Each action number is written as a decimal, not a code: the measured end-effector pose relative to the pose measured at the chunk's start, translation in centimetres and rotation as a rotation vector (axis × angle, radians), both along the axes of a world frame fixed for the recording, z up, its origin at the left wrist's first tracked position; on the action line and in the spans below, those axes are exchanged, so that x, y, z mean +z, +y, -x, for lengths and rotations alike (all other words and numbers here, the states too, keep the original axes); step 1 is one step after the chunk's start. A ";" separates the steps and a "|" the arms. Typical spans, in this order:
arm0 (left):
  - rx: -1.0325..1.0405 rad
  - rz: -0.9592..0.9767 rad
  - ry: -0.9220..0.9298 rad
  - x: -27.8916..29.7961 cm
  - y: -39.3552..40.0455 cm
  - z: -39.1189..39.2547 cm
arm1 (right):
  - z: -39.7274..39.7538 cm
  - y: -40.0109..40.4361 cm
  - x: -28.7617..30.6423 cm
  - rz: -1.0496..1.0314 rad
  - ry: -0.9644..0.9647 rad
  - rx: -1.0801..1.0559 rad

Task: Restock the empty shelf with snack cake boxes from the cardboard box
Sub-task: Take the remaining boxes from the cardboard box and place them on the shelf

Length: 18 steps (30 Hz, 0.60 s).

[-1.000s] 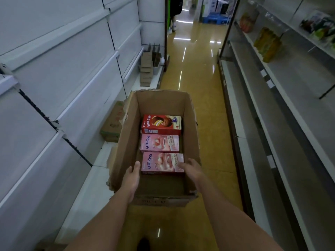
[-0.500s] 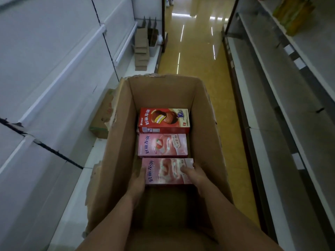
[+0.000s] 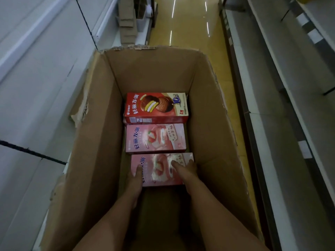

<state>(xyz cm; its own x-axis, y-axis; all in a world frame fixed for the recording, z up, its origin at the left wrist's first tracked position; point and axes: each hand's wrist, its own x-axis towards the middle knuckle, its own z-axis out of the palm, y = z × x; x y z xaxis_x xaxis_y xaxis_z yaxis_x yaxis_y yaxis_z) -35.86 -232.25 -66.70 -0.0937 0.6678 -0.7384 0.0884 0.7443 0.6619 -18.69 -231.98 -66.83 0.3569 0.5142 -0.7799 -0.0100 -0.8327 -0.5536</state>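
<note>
The cardboard box (image 3: 101, 142) stands open at the top, so its tall walls allow entry only from above. Inside, the red snack box (image 3: 155, 107), middle pink box (image 3: 155, 138) and near pink box (image 3: 161, 169) lie in a row along the middle, nearly touching. Bare strips of box floor run beside them against both side walls. The near stretch of floor holds both forearms. The yellow aisle floor (image 3: 188, 20) lies open beyond, between left shelving (image 3: 45, 51) and right shelving (image 3: 290, 87).
</note>
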 end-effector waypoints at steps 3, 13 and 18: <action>0.033 0.034 0.036 -0.8 0.5 0.4 | 0.9 0.7 2.0 0.063 -0.073 0.015; 0.131 0.050 0.082 -2.4 0.3 1.9 | 0.5 2.0 1.6 0.241 -0.248 0.163; 0.198 0.015 0.066 -1.3 -0.1 2.4 | 1.3 1.3 1.6 0.189 -0.201 0.033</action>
